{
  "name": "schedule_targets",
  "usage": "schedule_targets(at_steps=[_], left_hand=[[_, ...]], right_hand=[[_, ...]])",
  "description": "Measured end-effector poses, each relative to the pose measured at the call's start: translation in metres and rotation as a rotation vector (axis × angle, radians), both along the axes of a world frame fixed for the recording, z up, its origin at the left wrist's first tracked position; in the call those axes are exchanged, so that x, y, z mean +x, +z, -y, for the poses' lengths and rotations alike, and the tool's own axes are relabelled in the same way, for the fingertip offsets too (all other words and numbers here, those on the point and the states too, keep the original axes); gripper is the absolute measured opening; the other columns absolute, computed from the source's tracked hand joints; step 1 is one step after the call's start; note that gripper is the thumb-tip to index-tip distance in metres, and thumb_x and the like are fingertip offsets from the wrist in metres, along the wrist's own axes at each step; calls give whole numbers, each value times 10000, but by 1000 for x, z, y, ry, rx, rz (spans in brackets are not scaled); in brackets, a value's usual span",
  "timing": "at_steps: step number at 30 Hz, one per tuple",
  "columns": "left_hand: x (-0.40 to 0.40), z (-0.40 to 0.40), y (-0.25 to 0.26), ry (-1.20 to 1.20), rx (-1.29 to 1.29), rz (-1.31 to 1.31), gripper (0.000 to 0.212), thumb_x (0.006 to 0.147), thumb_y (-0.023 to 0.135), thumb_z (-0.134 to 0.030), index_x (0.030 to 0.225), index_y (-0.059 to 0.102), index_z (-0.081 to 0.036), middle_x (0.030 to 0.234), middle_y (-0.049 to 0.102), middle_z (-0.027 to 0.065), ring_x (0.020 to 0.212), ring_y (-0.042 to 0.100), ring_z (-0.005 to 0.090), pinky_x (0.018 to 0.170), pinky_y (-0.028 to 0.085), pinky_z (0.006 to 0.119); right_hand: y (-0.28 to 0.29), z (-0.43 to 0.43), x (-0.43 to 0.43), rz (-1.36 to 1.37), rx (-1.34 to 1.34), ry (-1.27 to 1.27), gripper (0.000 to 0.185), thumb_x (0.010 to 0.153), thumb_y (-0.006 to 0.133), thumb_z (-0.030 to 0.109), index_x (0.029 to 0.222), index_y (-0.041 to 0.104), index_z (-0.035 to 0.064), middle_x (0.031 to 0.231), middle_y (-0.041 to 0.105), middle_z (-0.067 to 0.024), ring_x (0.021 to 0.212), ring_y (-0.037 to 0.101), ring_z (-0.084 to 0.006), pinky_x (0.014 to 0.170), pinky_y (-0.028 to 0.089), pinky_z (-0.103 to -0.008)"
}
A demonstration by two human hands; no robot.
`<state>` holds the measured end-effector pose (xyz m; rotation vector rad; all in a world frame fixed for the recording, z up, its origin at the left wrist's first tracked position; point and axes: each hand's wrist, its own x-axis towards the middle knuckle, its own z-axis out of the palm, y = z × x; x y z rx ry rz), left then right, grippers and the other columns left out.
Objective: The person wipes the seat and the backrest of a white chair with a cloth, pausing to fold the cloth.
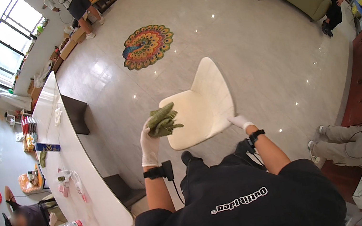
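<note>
My left hand [149,140], in a white glove, grips a bunched olive-green cloth [162,120] with loose, ragged-looking edges. The cloth is at the front left edge of a cream chair [190,115], over the rim of its seat; whether it touches the seat I cannot tell. At the right, my gloved right hand [239,121] holds the near edge of the chair's backrest. The chair stands just in front of my feet, its backrest to the right. Its legs are hidden below the seat.
A long white table [88,187] runs along my left, bearing a blue cylinder [48,147] and a bottle [72,225]. Beyond the chair lies a peacock-shaped mat [148,47]. A red-brown cabinet [357,82] and a person's legs [339,146] are at the right. Other people stand farther off.
</note>
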<state>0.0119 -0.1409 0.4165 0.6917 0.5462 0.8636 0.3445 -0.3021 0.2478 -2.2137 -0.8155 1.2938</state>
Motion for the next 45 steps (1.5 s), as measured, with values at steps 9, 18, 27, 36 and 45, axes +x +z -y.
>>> schedule_targets(at_steps=[9, 18, 27, 36, 45], left_hand=[[-92, -59, -25, -214, -175, -25, 473, 911, 361, -252, 1207, 492, 94, 1133, 600, 203, 1009, 610, 271, 912, 466, 369], [-148, -91, -35, -130, -183, -94, 489, 939, 286, -290, 1233, 465, 59, 1204, 553, 201, 1084, 560, 303, 917, 465, 413], [-119, -70, -17, -34, -228, -62, 475, 933, 328, -256, 1224, 468, 92, 1187, 564, 216, 1067, 574, 307, 929, 453, 385], [-55, -54, -2, 38, -195, -132, 444, 933, 376, -274, 1219, 488, 46, 1205, 552, 190, 1100, 547, 294, 963, 427, 396], [-82, 21, -45, 344, -243, -265, 412, 926, 454, -307, 1217, 518, -22, 1234, 532, 100, 1149, 489, 249, 983, 384, 388]], right_hand=[[-6, -3, -60, 481, 192, -656, 529, 736, 669, 352, 1042, 590, -72, 1002, 615, -274, 976, 584, -401, 820, 462, -410], [-18, -17, -46, 662, 326, -786, 398, 816, 619, 276, 1042, 566, -48, 1003, 611, -258, 971, 578, -399, 809, 456, -429], [2, -37, -24, 701, 339, -705, 305, 793, 644, 246, 954, 596, -9, 869, 632, -229, 823, 599, -397, 687, 465, -431], [0, -144, 84, 491, 754, -605, 283, 801, 612, 268, 969, 615, 41, 843, 637, -208, 806, 606, -386, 687, 474, -417], [62, -244, 119, 713, 457, -378, 297, 790, 597, 271, 965, 604, 30, 911, 621, -225, 859, 580, -413, 706, 469, -461]])
